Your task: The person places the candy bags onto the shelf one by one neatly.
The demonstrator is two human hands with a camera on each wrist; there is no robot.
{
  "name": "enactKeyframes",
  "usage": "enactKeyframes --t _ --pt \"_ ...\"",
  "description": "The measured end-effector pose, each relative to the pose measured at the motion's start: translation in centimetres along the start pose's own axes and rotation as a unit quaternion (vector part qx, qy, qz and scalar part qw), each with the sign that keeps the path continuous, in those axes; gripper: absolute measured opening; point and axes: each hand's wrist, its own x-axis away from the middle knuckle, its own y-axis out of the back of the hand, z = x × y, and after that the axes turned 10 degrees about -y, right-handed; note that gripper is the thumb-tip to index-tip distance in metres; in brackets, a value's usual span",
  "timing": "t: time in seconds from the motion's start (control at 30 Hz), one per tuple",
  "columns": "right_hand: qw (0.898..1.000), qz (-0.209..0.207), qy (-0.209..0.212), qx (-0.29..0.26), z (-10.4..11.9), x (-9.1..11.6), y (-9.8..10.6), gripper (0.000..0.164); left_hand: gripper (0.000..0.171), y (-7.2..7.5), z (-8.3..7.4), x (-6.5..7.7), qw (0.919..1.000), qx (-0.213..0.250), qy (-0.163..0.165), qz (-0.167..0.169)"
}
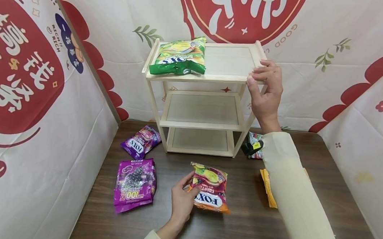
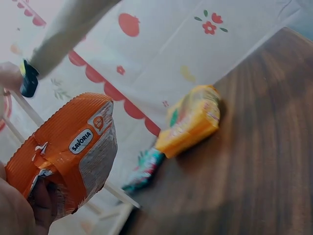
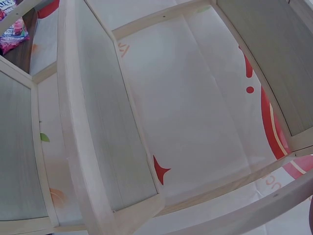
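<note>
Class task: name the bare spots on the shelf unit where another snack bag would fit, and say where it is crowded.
Free: the top shelf right of the green bag, up to the right hand; the middle shelf; the bottom shelf. Crowded: the table in front, where the left hand holds the orange bag.

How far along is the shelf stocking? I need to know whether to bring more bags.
One green bag already lies on the rack's top shelf. The left hand grips the orange fruit bag, while the right hand holds the top shelf's corner. Both purple bags and the yellow pack remain on the table.
</note>
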Motion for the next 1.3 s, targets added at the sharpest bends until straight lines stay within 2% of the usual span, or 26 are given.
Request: enactKeyframes --t 0.2,0.43,0.67,0.83,1.03,1.3 --pt "1.000 0.000 -0.002 -0.001 0.0 0.0 0.1 0.023 0.052 -0.2 -2.1 -0.1 0.9989 0.027 -0.037 0.009" --pt "1.000 0.000 0.003 0.003 -0.1 0.0 0.1 0.023 0.051 -0.2 -4.0 -0.2 0.9950 0.034 -0.092 0.022" --pt "1.000 0.001 0.003 0.006 -0.1 0.1 0.2 0.023 0.049 0.2 -5.6 -1.0 0.9920 0.047 -0.117 0.008" --pt "1.000 0.004 0.004 0.007 0.0 0.0 0.1 0.023 0.049 0.5 -6.5 -1.8 0.9877 0.053 -0.147 -0.003" --pt "1.000 0.002 0.005 0.008 0.0 0.0 0.2 0.023 0.047 0.8 -7.5 -2.5 0.9831 0.032 -0.180 -0.013" --pt "1.000 0.001 0.004 0.007 -0.1 0.0 0.1 0.023 0.047 0.8 -9.8 -3.3 0.9742 -0.003 -0.226 -0.010"
